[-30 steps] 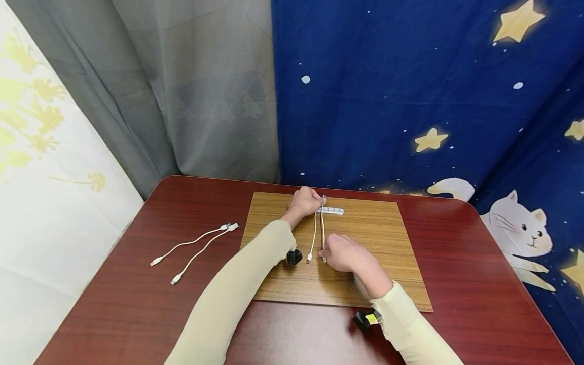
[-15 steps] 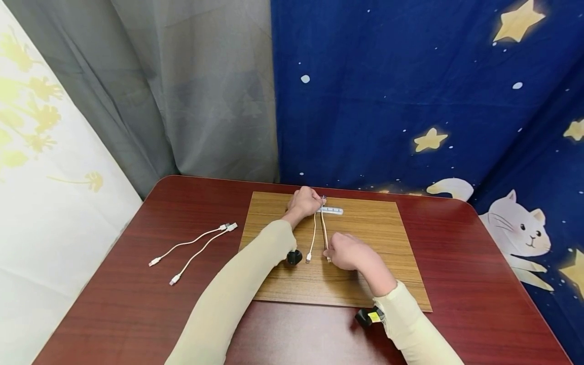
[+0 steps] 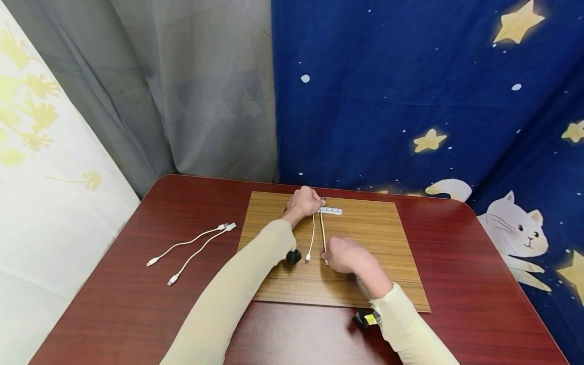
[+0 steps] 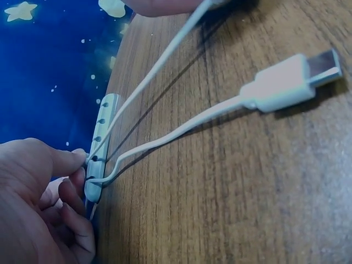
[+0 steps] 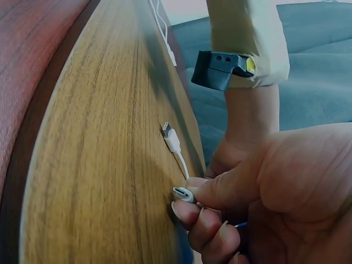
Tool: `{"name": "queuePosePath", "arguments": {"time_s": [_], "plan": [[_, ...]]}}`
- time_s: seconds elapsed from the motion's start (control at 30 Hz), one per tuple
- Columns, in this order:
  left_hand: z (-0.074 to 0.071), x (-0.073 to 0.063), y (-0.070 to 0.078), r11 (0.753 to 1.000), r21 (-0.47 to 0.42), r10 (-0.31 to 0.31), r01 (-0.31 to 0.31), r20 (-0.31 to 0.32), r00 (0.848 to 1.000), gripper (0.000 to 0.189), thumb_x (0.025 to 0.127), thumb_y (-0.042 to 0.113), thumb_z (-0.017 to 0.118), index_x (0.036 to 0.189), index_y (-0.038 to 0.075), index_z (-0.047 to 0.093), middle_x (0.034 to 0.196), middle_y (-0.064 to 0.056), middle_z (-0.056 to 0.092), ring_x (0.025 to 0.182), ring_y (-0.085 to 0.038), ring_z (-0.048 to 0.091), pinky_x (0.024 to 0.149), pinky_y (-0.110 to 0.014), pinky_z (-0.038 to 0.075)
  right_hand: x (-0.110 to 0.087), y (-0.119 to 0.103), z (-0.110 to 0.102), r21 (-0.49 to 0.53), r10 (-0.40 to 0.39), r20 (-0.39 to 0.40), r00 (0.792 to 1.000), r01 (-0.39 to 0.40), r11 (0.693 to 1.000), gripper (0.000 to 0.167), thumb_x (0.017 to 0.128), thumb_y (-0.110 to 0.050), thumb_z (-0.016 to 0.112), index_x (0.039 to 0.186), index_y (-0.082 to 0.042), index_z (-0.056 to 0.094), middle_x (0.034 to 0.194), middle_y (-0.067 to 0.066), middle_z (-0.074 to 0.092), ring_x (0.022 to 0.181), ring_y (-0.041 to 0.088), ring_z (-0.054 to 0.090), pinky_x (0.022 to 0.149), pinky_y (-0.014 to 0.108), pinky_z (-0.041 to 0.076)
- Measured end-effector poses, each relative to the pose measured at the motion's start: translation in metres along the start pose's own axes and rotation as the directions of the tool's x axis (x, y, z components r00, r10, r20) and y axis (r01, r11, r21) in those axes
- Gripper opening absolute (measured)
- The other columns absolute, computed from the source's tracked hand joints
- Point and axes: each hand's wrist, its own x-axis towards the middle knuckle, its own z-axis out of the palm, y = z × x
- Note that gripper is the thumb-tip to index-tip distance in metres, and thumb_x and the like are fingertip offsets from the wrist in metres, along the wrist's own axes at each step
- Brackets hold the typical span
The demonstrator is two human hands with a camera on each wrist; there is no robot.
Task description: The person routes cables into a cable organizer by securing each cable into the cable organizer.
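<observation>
A pale cable clip strip point(image 3: 332, 211) with several slots lies near the wooden board's far edge. My left hand point(image 3: 303, 201) is at its left end; in the left wrist view, thumb and fingers pinch a white charging cable point(image 4: 165, 56) at one slot. Stretched toward me, that cable ends at my right hand point(image 3: 344, 254), which pinches it just behind its small plug point(image 5: 183, 193). Beside it, a second white cable point(image 4: 181, 131) runs from the neighbouring slot, its plug point(image 4: 283, 85) lying loose on the board. Fingers partly hide the clip's far side.
Two more white USB cables point(image 3: 201, 248) lie on the red-brown table point(image 3: 137, 309) to the left of the wooden board point(image 3: 374, 228). Grey and blue curtains point(image 3: 347, 101) hang behind the table. Black wrist cameras point(image 3: 362, 319) sit under both forearms.
My right hand moves slightly right, then a little back left and nearer, swinging the pinched cable's end with it. The left hand stays at the clip.
</observation>
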Motion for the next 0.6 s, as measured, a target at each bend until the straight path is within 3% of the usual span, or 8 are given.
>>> {"name": "queuePosePath", "arguments": {"time_s": [0.27,0.6], "plan": [[-0.002,0.003,0.001,0.999,0.043,0.008,-0.008,-0.010,1.000,0.033,0.092,0.035,0.073,0.065,0.020,0.064,0.072,0.003,0.063,0.070,-0.017,0.058,0.061,-0.033,0.043,0.002,-0.009,0.000,-0.028,0.020,0.015,1.000,-0.020,0.999,0.028,0.100,-0.022,0.065,0.074,-0.012,0.061,0.076,0.004,0.058,0.067,0.021,0.054,0.066,0.039,0.047],[0.000,-0.001,-0.001,1.000,-0.014,-0.014,0.014,-0.004,1.000,0.020,0.092,0.036,0.076,0.078,0.022,0.074,0.084,0.007,0.068,0.081,-0.016,0.061,0.072,-0.036,0.047,0.004,-0.014,0.003,-0.016,-0.007,0.001,1.000,0.007,1.000,0.030,0.101,-0.024,0.064,0.074,-0.011,0.061,0.076,0.005,0.058,0.068,0.021,0.053,0.068,0.040,0.047]]}}
